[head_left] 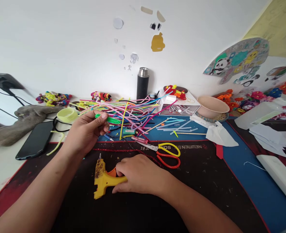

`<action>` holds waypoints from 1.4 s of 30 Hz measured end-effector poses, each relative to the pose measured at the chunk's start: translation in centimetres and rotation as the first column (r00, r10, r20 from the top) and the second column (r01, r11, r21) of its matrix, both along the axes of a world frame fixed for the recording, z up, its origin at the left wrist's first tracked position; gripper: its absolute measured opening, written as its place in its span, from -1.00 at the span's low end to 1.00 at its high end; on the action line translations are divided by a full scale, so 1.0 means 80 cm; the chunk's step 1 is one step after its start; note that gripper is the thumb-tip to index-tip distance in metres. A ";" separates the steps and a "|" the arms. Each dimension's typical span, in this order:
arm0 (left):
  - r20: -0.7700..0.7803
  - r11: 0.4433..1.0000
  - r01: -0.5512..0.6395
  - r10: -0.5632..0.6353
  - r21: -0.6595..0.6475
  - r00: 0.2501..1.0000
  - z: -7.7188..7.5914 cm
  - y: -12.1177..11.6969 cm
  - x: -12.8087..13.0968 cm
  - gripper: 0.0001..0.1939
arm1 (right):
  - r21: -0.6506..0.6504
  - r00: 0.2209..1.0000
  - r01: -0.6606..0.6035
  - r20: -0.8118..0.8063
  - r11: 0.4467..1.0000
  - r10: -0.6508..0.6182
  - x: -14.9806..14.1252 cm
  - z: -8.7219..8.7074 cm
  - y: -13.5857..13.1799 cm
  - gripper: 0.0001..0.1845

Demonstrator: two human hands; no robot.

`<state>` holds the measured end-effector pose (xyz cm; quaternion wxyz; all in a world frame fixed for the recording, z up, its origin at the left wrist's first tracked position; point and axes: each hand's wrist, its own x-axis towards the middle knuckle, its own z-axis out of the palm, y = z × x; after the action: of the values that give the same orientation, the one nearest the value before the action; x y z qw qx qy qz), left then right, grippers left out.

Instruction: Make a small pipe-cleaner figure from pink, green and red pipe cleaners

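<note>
Wall (80, 38): plain white, dotted with stickers (one a mustard-yellow shape (158, 43))
Right side: a yellowish panel (276, 29) above a panda-decorated cutout (237, 60)
Table (2, 174): whitish at left
Light: soft, fairly even

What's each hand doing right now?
Left hand: closed, pinching a bright green looped strip.
Right hand: closed around the handle of a yellow plastic glue gun with an orange trigger.

The black mat (206, 181) reads "NEWMEN", upside down.
</note>
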<state>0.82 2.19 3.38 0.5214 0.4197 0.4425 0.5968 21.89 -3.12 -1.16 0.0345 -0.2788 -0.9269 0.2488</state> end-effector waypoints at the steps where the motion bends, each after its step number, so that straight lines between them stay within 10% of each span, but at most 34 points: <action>1: 0.004 1.000 -0.004 0.004 0.001 1.000 0.001 0.000 0.000 -0.71 | 0.036 1.000 0.006 0.011 0.999 -0.006 -0.002 0.001 -0.001 -0.49; 9: -0.002 1.000 0.011 -0.011 -0.001 1.000 0.000 0.000 0.003 -0.78 | 0.151 0.993 0.112 0.027 0.982 -0.117 0.002 0.009 0.011 -0.59; 14: -0.015 1.000 0.020 -0.020 -0.008 1.000 0.000 -0.001 0.003 -0.77 | -0.045 0.954 0.240 -0.174 0.970 -0.244 0.008 0.009 0.016 -0.64; 25: -0.020 0.978 0.172 -0.175 -0.116 0.984 -0.003 -0.011 0.025 -0.54 | -0.548 0.552 0.339 -0.542 0.764 -0.634 0.014 0.000 0.038 -0.66; 29: -0.041 0.959 0.232 -0.241 -0.165 0.970 -0.007 -0.014 0.033 -0.54 | -0.422 0.531 0.462 -0.572 0.780 -0.625 0.014 -0.004 0.037 -0.69; 36: -0.043 0.940 0.285 -0.297 -0.188 0.954 -0.011 -0.018 0.039 -0.55 | -0.017 0.714 0.532 -0.529 0.847 -0.459 0.017 0.003 0.033 -0.83; 42: -0.001 0.935 0.297 -0.303 -0.195 0.953 -0.012 -0.020 0.039 -0.55 | 0.040 0.734 0.547 -0.503 0.836 -0.456 0.021 0.001 0.035 -0.72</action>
<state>3.91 0.62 2.39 0.6373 0.4393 0.4370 0.4581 23.57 -0.30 -1.06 0.3516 -0.4453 -0.7981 0.2029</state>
